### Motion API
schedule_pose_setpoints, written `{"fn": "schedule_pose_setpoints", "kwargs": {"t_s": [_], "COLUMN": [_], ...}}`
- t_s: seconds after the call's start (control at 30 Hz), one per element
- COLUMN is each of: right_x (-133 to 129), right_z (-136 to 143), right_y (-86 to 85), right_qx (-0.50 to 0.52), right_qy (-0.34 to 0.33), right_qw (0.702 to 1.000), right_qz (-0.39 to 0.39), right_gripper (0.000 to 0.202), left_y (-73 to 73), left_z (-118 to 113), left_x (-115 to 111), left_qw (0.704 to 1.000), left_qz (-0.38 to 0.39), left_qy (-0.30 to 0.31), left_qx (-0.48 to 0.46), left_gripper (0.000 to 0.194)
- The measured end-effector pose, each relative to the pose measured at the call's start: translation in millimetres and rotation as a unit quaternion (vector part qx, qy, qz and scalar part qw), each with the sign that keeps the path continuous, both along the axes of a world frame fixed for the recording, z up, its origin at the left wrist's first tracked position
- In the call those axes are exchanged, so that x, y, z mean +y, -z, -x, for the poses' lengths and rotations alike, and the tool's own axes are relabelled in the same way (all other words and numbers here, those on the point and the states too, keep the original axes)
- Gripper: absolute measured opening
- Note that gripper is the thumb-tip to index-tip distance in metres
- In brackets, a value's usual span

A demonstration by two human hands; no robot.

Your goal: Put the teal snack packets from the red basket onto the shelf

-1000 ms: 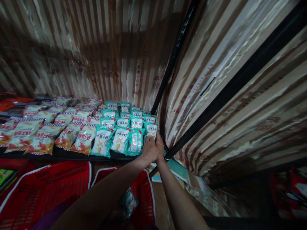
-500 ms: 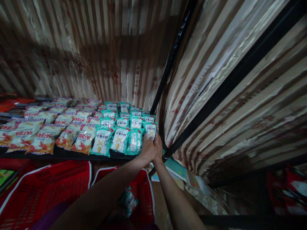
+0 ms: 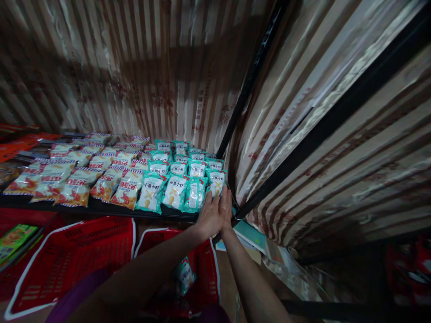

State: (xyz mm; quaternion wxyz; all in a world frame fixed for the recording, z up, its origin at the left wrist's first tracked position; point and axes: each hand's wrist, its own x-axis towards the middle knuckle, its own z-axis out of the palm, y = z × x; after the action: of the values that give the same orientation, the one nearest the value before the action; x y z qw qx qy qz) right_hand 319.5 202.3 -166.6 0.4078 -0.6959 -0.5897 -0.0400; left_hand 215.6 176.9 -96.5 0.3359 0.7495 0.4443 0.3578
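My left hand point(image 3: 209, 219) and my right hand point(image 3: 226, 210) lie side by side at the right front corner of the shelf. Their fingers stretch out against the lower part of a teal and white snack packet point(image 3: 216, 179), which leans upright at the end of the front row. My hands hide its bottom edge. Just left of my left hand stands a teal packet point(image 3: 195, 195) showing its back label, then more packets of the same kind point(image 3: 174, 192) in rows. Orange and white snack packets point(image 3: 78, 186) fill the shelf further left.
Below the black shelf edge point(image 3: 111, 211) are two red baskets, one on the left point(image 3: 81, 237) and a nearer one point(image 3: 205, 260) with a teal packet point(image 3: 185, 274) inside. A black post point(image 3: 286, 166) slants beside striped curtain sheeting point(image 3: 303, 193) on the right. Green packs point(image 3: 15, 242) lie far left.
The view has shifted slightly, so the shelf appears further right. My hands stay at the corner packet, with their fingers straighter against it.
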Motion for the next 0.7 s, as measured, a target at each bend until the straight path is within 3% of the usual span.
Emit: {"fn": "schedule_pose_setpoints", "kwargs": {"t_s": [0.1,0.3,0.43,0.7], "right_x": [-11.4,-25.0,-26.7,-29.4], "right_z": [11.8,30.5,34.0,31.2], "right_y": [-1.3,-3.8,-3.6,-9.0], "right_qx": [-0.011,-0.026,-0.018,-0.016], "right_qy": [0.014,0.026,0.028,0.024], "right_qw": [1.000,0.999,0.999,1.000], "right_qz": [-0.004,-0.005,0.002,0.004], "right_gripper": [0.061,0.053,0.050,0.049], "left_y": [0.8,20.0,24.1,18.7], "left_z": [26.3,66.6,78.3,89.1], "left_x": [-23.4,-54.3,-66.3,-78.2], "left_qw": [1.000,0.999,0.999,0.998], "left_qz": [-0.009,-0.024,-0.005,0.040], "left_qy": [-0.001,-0.028,-0.035,-0.032], "left_qx": [0.016,-0.006,-0.007,0.020], "left_gripper": [0.041,0.039,0.036,0.038]}}
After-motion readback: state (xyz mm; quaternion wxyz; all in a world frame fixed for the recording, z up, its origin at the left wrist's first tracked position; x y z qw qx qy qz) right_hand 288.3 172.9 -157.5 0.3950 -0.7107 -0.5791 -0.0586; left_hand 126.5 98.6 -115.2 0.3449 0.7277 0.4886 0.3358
